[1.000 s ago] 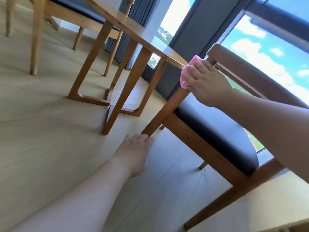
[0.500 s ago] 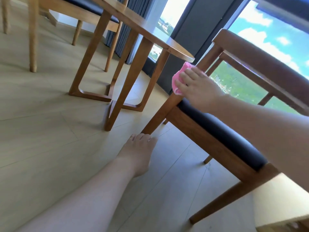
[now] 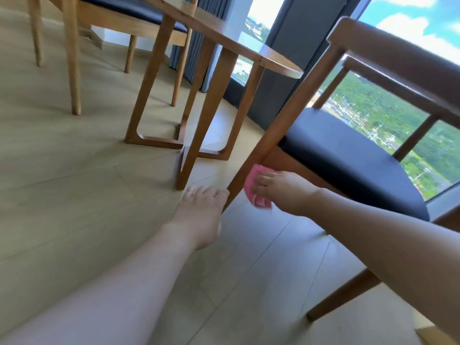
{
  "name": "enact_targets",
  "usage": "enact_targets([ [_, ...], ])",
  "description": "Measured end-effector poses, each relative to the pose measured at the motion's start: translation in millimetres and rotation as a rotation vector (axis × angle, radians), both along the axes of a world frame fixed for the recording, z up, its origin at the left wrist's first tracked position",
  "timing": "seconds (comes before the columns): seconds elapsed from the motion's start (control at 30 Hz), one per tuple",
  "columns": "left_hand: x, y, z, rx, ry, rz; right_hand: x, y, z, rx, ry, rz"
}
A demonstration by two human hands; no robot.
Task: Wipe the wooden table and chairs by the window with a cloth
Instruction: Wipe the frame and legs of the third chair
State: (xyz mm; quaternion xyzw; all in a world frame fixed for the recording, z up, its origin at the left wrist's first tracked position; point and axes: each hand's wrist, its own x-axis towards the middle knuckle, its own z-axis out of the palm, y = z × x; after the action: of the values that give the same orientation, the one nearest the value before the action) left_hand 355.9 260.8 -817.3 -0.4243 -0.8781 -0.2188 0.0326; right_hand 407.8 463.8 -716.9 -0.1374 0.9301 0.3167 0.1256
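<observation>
Pale plank floor [image 3: 74,220] by big window [image 3: 398,115]. My right hand [image 3: 281,190] grips pink cloth [image 3: 254,188] against near chair's front leg [image 3: 281,135], low down. Left hand [image 3: 201,207] flat on floor, fingers relaxed, at leg's foot. Wooden table [image 3: 224,38] behind.

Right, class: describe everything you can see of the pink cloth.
The small pink cloth looks soft and crumpled, folded into a pad. The right hand holds it, fingers spread over its top, pressing it against the lower part of the near wooden chair's front leg, just under the dark seat. A corner hangs free below the hand, above the floor.
</observation>
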Motion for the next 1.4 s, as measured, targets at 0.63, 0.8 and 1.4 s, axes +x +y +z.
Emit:
enact_targets([
  [0.63,111.6,70.0,75.1,0.296,-0.322,-0.266,168.1,23.1,28.3,-1.029,0.25,-0.522],
  [0.8,122.7,56.2,193.4,0.272,-0.4,-0.269,178.5,7.1,118.2,-1.193,0.389,-0.383],
  [1.4,169.1,88.2,895.7,0.107,-0.122,-0.176,250.9,77.7,785.8,-1.112,0.39,-0.382],
])
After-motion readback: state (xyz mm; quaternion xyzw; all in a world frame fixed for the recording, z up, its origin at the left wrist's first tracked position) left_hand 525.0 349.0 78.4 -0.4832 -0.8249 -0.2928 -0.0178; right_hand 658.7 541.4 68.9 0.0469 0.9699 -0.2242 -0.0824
